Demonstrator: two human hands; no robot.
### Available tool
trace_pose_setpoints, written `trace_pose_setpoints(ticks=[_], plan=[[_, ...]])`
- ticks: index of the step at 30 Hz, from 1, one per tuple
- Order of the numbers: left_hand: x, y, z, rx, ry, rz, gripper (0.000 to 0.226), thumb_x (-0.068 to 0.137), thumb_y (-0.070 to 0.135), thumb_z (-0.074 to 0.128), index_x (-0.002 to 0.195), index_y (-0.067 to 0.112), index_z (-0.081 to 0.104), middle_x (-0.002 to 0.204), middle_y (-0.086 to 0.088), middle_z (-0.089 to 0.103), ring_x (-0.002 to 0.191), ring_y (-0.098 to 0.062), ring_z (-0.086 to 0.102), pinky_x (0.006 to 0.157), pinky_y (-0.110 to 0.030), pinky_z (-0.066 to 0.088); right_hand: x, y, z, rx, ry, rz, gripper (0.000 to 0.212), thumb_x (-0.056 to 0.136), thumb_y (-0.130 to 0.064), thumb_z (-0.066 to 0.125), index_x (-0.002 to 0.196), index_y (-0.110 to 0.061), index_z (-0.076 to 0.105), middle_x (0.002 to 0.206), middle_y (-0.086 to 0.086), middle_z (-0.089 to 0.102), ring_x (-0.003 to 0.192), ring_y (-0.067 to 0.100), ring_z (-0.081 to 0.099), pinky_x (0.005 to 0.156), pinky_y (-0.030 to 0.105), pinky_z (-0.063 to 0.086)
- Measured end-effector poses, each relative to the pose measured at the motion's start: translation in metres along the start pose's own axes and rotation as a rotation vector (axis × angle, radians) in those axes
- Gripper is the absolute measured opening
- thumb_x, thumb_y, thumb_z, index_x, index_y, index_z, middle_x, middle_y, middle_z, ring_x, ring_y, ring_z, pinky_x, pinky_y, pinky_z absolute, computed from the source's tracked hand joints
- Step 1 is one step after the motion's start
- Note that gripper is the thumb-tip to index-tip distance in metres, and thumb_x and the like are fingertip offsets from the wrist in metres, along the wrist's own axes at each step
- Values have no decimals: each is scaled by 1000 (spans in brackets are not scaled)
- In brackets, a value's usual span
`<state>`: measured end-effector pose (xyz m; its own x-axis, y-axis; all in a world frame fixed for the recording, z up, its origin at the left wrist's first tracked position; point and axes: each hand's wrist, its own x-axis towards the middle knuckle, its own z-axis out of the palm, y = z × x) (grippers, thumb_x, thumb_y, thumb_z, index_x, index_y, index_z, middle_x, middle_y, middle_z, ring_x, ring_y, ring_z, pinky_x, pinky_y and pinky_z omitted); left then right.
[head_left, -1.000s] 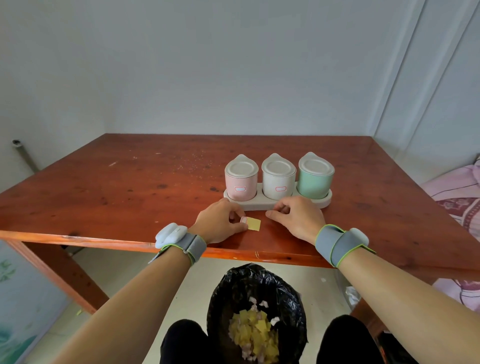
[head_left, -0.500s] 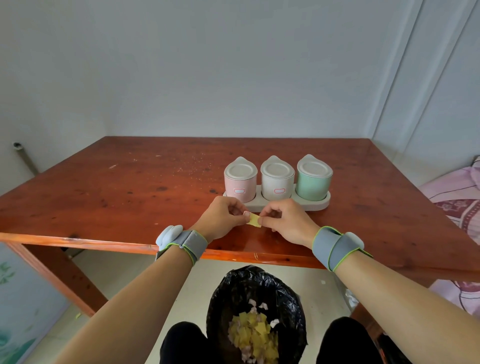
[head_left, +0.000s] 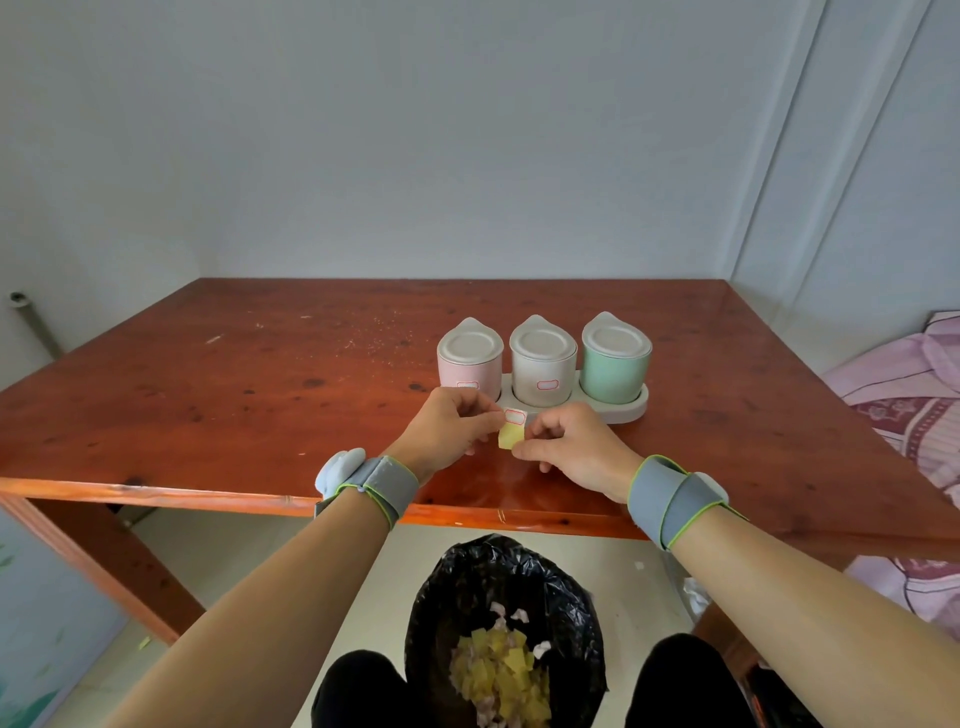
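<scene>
1. Yellow backing paper and a white, red-bordered label are caught between your fingertips. They are lifted just above the near part of the table, and the label is partly peeled up off the backing.
2. Your left hand seems to pinch the label's left edge between thumb and forefinger. Your right hand pinches the backing paper low on its right side. The remaining fingers of both hands are curled in.
3. Just beyond your hands, three lidded jars stand in a pale holder. The pink jar and the white jar each carry a label on the front. The green jar, on the right, shows none.
4. By that count, two jars look done and one is left. You have yet to finish the peel, press the label onto the green jar and drop the backing.
5. Below the near table edge, the black bin bag already holds many yellow scraps.
</scene>
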<state>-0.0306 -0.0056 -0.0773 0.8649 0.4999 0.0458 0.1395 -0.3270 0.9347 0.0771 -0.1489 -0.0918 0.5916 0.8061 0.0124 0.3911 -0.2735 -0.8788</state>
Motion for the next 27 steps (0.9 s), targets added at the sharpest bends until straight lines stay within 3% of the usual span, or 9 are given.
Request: trace_pose_setpoints(ticks=[4,7,12,16,19,24,27], plan=[[2,0,3,33,1,4,12,89,8,59,90,-3,64,72,-12,60,61,-15,51,54,-20,44,-3,-2,-6,20,18,-7,12,81,-17,75,89,-8,73,70,3,63,55,10,55,59,15,45],[3,-1,4,106,-30,39,10,89,9,59,87,1,65,68,-7,61,58,-11,52,56,-17,44,-3,-3,-13,70,69,-17,17,82,-18,74,95,-9,73,74,4,63,56,11,56,60,18,46],[4,-1,9,146,-67,55,9,88,10,61,88,3,67,67,-3,64,55,-4,56,55,-12,45,-2,-1,-18,54,62,0,13,82,-18,75,90,-9,73,68,2,62,56,11,56,60,20,45],[4,-2,13,49,-65,24,12,88,12,63,92,1,66,69,-7,63,61,-14,55,58,-21,47,-5,-1,-19,95,81,5,10,83,-15,72,88,-6,72,63,0,63,50,8,52,52,13,41],[2,-3,15,15,-107,-3,16,84,13,68,97,4,67,78,-8,65,65,-14,55,57,-19,46,-6,-1,-21,208,113,25,10,84,-11,70,88,-2,71,64,1,63,51,11,49,42,9,35],[4,-3,15,-24,-95,-19,4,85,10,66,85,10,71,67,-4,62,60,-9,56,59,-21,46,-7,0,-23,230,133,39,16,84,-15,71,87,0,71,73,6,64,56,14,49,41,8,34],[6,-2,16,-137,-67,-35,10,86,7,64,80,13,69,63,0,63,56,-7,57,58,-22,46,-8,2,-23,206,129,55,18,83,-16,70,87,2,71,73,5,65,57,14,50,40,8,33]])
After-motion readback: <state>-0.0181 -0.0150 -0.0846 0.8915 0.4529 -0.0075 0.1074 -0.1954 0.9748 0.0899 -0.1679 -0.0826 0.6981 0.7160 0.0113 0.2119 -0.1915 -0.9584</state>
